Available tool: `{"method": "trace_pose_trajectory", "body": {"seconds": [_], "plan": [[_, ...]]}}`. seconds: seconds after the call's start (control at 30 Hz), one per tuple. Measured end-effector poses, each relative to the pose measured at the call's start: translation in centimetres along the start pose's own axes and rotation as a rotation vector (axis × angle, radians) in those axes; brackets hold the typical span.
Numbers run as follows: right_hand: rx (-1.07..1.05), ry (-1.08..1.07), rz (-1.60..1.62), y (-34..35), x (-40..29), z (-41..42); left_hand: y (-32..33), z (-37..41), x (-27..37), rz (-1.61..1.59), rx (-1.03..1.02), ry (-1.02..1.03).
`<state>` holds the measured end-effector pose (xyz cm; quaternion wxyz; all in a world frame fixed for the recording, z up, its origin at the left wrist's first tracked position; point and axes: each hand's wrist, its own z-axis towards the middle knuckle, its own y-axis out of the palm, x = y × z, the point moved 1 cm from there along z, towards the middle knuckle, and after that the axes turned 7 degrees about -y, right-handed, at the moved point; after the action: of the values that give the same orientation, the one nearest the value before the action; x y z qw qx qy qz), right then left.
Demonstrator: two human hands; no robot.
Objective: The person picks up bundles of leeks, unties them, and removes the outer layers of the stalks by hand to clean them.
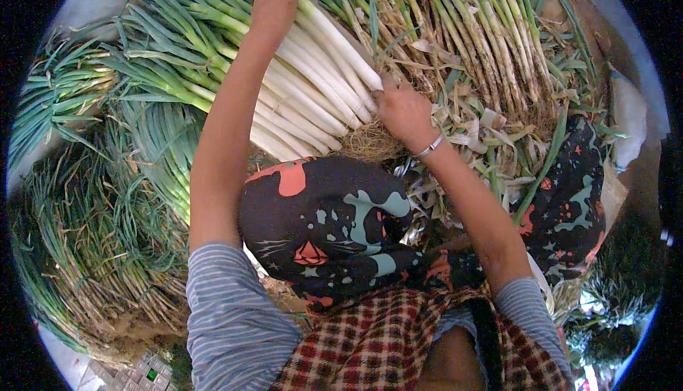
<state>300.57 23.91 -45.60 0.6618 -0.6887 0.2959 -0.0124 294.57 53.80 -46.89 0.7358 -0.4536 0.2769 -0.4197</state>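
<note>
Peeled white leeks or large green onions [315,79] lie side by side in a row before me, their green leaves towards the upper left and their roots towards my right knee. My left hand [275,9] rests on the upper stalks, where white turns to green; its fingertips are partly lost among the leaves. At the root end of the topmost white stalk, my right hand [404,108] has its fingers bent around the tip, with a bracelet at the wrist. Fine cut or tangled roots [373,143] lie just below that hand.
Unpeeled stalks with soil on them [480,44] lie at the upper right, beside a heap of dry peeled skins [475,129]. Bundles of thinner green onions [96,231] fill the left side. My knees, in patterned dark trousers [331,215], are close below the stalks.
</note>
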Motion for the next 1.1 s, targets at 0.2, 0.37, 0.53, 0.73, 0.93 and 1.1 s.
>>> {"method": "trace_pose_trajectory", "body": {"seconds": [0.2, 0.37, 0.53, 0.73, 0.93, 1.1], "plan": [[-0.021, -0.105, -0.059, -0.3, -0.2, -0.1, 0.7, -0.6, -0.8, -0.033, -0.110, 0.034], [-0.048, -0.222, -0.182, 0.2, -1.1, -1.2, 0.3, -1.7, -2.1, -0.015, -0.175, 0.060], [-0.004, -0.210, -0.118, -1.4, -2.0, -1.6, 0.0, -2.0, -0.5, 0.123, -0.265, -0.052], [0.069, -0.270, -0.120, 0.5, -2.7, -0.7, -1.3, -1.9, 0.3, 0.161, -0.290, 0.000], [-0.033, -0.179, 0.012, -1.3, -1.2, -0.6, -1.3, -3.6, 2.4, 0.094, -0.391, -0.032], [0.349, 0.026, 0.025, -3.5, 10.4, -1.6, -1.6, -3.7, 3.0, 0.136, -0.380, -0.056]]}}
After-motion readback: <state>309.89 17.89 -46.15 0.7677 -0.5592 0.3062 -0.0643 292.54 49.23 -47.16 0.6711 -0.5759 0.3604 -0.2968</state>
